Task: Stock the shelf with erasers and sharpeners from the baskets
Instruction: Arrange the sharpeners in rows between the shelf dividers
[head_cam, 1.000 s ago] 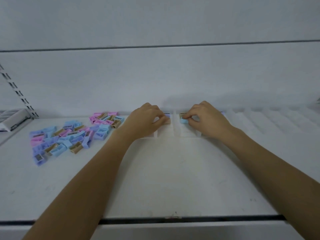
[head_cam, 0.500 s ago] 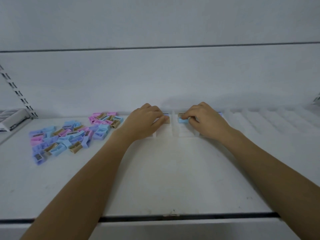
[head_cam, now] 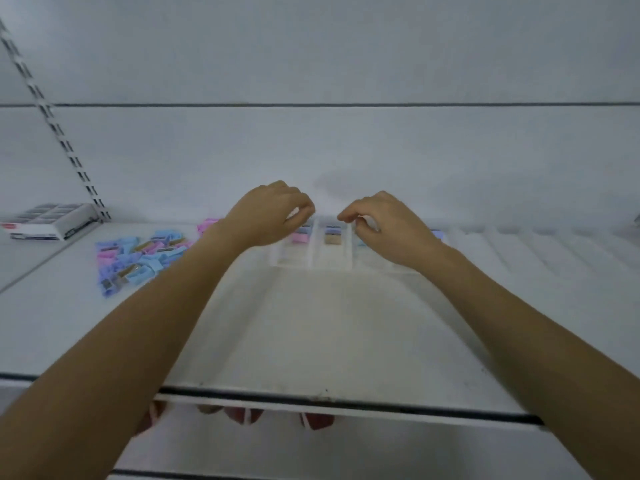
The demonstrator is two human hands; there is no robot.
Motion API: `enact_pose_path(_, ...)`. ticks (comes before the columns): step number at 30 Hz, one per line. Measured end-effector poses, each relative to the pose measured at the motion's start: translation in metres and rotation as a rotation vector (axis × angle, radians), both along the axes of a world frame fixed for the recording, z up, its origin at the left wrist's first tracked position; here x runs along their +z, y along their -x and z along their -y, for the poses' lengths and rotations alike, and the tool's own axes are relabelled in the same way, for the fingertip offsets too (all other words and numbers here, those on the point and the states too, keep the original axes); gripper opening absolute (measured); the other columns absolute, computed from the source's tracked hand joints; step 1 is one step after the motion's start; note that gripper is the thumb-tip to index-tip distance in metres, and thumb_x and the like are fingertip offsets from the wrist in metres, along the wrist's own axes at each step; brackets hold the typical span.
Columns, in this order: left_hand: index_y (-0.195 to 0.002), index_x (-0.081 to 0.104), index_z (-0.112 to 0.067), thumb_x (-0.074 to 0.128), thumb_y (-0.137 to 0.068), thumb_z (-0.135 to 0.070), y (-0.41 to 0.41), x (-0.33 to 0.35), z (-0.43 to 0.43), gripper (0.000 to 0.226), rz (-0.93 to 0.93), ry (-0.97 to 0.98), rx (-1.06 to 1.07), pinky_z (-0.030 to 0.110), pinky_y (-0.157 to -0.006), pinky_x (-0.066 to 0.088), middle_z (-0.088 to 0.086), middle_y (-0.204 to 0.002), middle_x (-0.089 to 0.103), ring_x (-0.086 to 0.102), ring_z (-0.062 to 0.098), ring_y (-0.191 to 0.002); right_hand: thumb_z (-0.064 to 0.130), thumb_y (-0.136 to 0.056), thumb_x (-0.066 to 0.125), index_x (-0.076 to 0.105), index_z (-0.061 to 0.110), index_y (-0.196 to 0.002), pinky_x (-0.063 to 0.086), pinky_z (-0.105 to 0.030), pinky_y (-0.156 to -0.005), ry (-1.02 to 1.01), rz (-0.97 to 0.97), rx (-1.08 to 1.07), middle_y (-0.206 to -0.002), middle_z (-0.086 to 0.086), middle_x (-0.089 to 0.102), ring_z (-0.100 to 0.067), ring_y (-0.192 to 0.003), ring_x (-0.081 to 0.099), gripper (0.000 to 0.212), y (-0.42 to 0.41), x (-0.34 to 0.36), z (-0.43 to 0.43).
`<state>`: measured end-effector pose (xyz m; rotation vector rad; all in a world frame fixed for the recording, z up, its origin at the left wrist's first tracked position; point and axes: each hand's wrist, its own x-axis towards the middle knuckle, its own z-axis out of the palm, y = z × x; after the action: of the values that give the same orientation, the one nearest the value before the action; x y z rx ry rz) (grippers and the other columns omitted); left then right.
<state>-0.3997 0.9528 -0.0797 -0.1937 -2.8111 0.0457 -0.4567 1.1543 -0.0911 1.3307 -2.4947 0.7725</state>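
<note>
Left hand [head_cam: 273, 216] and right hand [head_cam: 384, 226] hover side by side, palms down, wrists raised. Fingers of both are loosely curled, thumb tips near forefingers, and nothing is seen pinched. Bare forearms reach in over the shelf front.

Just beneath the fingertips: sharpeners [head_cam: 333, 239], small blocky plastic pieces, set in narrow lanes of clear dividers [head_cam: 313, 252]. Pink one under left hand, tan one between the hands, pale blue under right.

Left of left hand: pile [head_cam: 138, 258] of pastel blue, pink and purple sharpeners, jumbled.

All lie on a flat matte white shelf [head_cam: 329, 334].

Far left: grey-white box [head_cam: 52, 221] beside a slotted upright [head_cam: 52, 126]. Detail blurred.
</note>
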Motion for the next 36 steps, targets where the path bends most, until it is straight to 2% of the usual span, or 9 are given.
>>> enact_pose_path(5,-0.116,0.059,-0.019,0.039,-0.097,-0.031,-0.028,0.043,0.03,0.03,0.045,0.19,0.045,0.033,-0.086,0.04,0.0,-0.112,0.064,0.053,0.021,-0.107,0.009,-0.091,0.043,0.064,0.016,-0.109,0.041,-0.029,-0.085,-0.085,-0.002,0.134,-0.103,0.002,0.067,-0.013,-0.092,0.048,0.028,-0.02,0.013,0.024)
enact_pose_path(8,-0.115,0.059,-0.021,0.039,-0.096,-0.03,-0.048,0.063,0.045,0.029,0.108,0.268,0.087,0.033,-0.085,0.042,-0.001,-0.112,0.064,0.055,0.021,-0.105,0.012,-0.091,0.044,0.063,0.019,-0.108,0.045,-0.03,-0.085,-0.196,0.052,0.223,-0.101,0.003,0.068,-0.014,-0.09,0.056,0.027,-0.037,0.024,0.043)
enact_pose_path(13,-0.111,0.059,-0.022,0.039,-0.096,-0.029,-0.095,0.079,0.077,0.026,0.173,0.317,0.146,0.033,-0.079,0.045,-0.001,-0.106,0.064,0.056,0.02,-0.097,0.011,-0.09,0.045,0.063,0.017,-0.111,0.04,-0.022,-0.082,-0.358,0.037,0.287,-0.106,0.001,0.066,-0.011,-0.082,0.051,0.029,-0.075,0.033,0.09)
enact_pose_path(19,-0.109,0.059,-0.025,0.042,-0.095,-0.027,-0.169,0.092,0.139,0.022,0.22,0.26,0.223,0.026,-0.074,0.037,-0.009,-0.092,0.056,0.047,0.012,-0.086,0.015,-0.091,0.046,0.063,0.017,-0.11,0.042,-0.029,-0.086,-0.432,0.0,0.318,-0.101,0.0,0.06,-0.011,-0.082,0.047,0.026,-0.126,0.044,0.158)
enact_pose_path(22,-0.11,0.059,-0.026,0.044,-0.094,-0.025,-0.198,0.092,0.171,0.022,0.196,0.205,0.248,0.025,-0.075,0.035,-0.014,-0.087,0.051,0.044,0.009,-0.086,0.016,-0.091,0.045,0.062,0.019,-0.112,0.039,-0.024,-0.083,-0.466,-0.029,0.289,-0.108,-0.001,0.06,-0.009,-0.087,0.046,0.027,-0.147,0.047,0.184)
enact_pose_path(27,-0.11,0.06,-0.026,0.047,-0.091,-0.02,-0.225,0.077,0.204,0.023,0.244,0.099,0.244,0.024,-0.075,0.034,-0.011,-0.098,0.06,0.045,0.008,-0.086,0.015,-0.09,0.045,0.061,0.021,-0.113,0.033,-0.018,-0.067,-0.489,-0.014,0.232,-0.096,0.005,0.054,-0.008,-0.082,0.044,0.028,-0.167,0.045,0.208)
enact_pose_path(29,-0.11,0.06,-0.025,0.048,-0.091,-0.02,-0.227,0.069,0.213,0.024,0.317,0.1,0.248,0.024,-0.076,0.035,-0.009,-0.105,0.061,0.046,0.008,-0.087,0.015,-0.089,0.046,0.062,0.022,-0.111,0.033,-0.019,-0.069,-0.519,-0.001,0.208,-0.092,0.009,0.05,-0.009,-0.08,0.047,0.028,-0.171,0.042,0.215)
enact_pose_path(33,-0.11,0.06,-0.025,0.049,-0.09,-0.02,-0.216,0.053,0.229,0.024,0.409,0.084,0.269,0.025,-0.076,0.036,-0.008,-0.111,0.06,0.049,0.01,-0.089,0.018,-0.087,0.047,0.063,0.027,-0.105,0.048,-0.029,-0.077,-0.565,0.01,0.175,-0.091,0.01,0.055,-0.018,-0.083,0.059,0.025,-0.169,0.041,0.233)
enact_pose_path(36,-0.111,0.06,-0.024,0.051,-0.09,-0.02,-0.2,0.046,0.238,0.023,0.438,0.057,0.255,0.026,-0.081,0.042,-0.007,-0.113,0.06,0.05,0.009,-0.089,0.017,-0.087,0.048,0.063,0.025,-0.105,0.043,-0.027,-0.073,-0.577,-0.009,0.163,-0.086,0.01,0.055,-0.014,-0.078,0.053,0.025,-0.163,0.043,0.245)
